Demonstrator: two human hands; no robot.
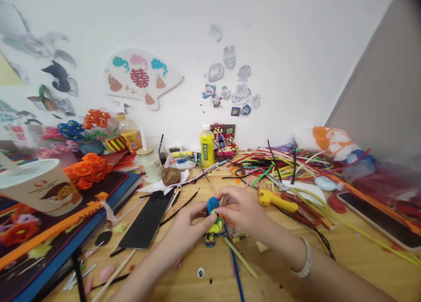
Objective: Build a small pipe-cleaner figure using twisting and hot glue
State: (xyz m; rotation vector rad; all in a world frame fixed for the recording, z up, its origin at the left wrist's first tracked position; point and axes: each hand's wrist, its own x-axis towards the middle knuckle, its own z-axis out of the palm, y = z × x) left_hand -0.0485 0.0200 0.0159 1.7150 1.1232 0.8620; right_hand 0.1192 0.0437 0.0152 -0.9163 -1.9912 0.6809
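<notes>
Both hands meet over a wooden table [345,258] on a small fuzzy figure [213,218] made of pipe cleaners, blue on top and yellow and blue below. My left hand [186,225] grips it from the left with fingers curled. My right hand [241,207], with a pale bracelet on its wrist, pinches the blue top from the right. A blue pipe cleaner [237,271] and a yellow-green one [241,258] trail from the figure toward me. A loose googly eye [200,273] lies just in front of the hands.
A yellow glue gun [276,199] and scissors [278,183] lie right of the hands before a heap of coloured pipe cleaners [296,161]. A phone [378,218] lies far right. A paper cup [39,185], orange flowers [88,168], a black card [148,221] and a yellow bottle [207,146] stand left and behind.
</notes>
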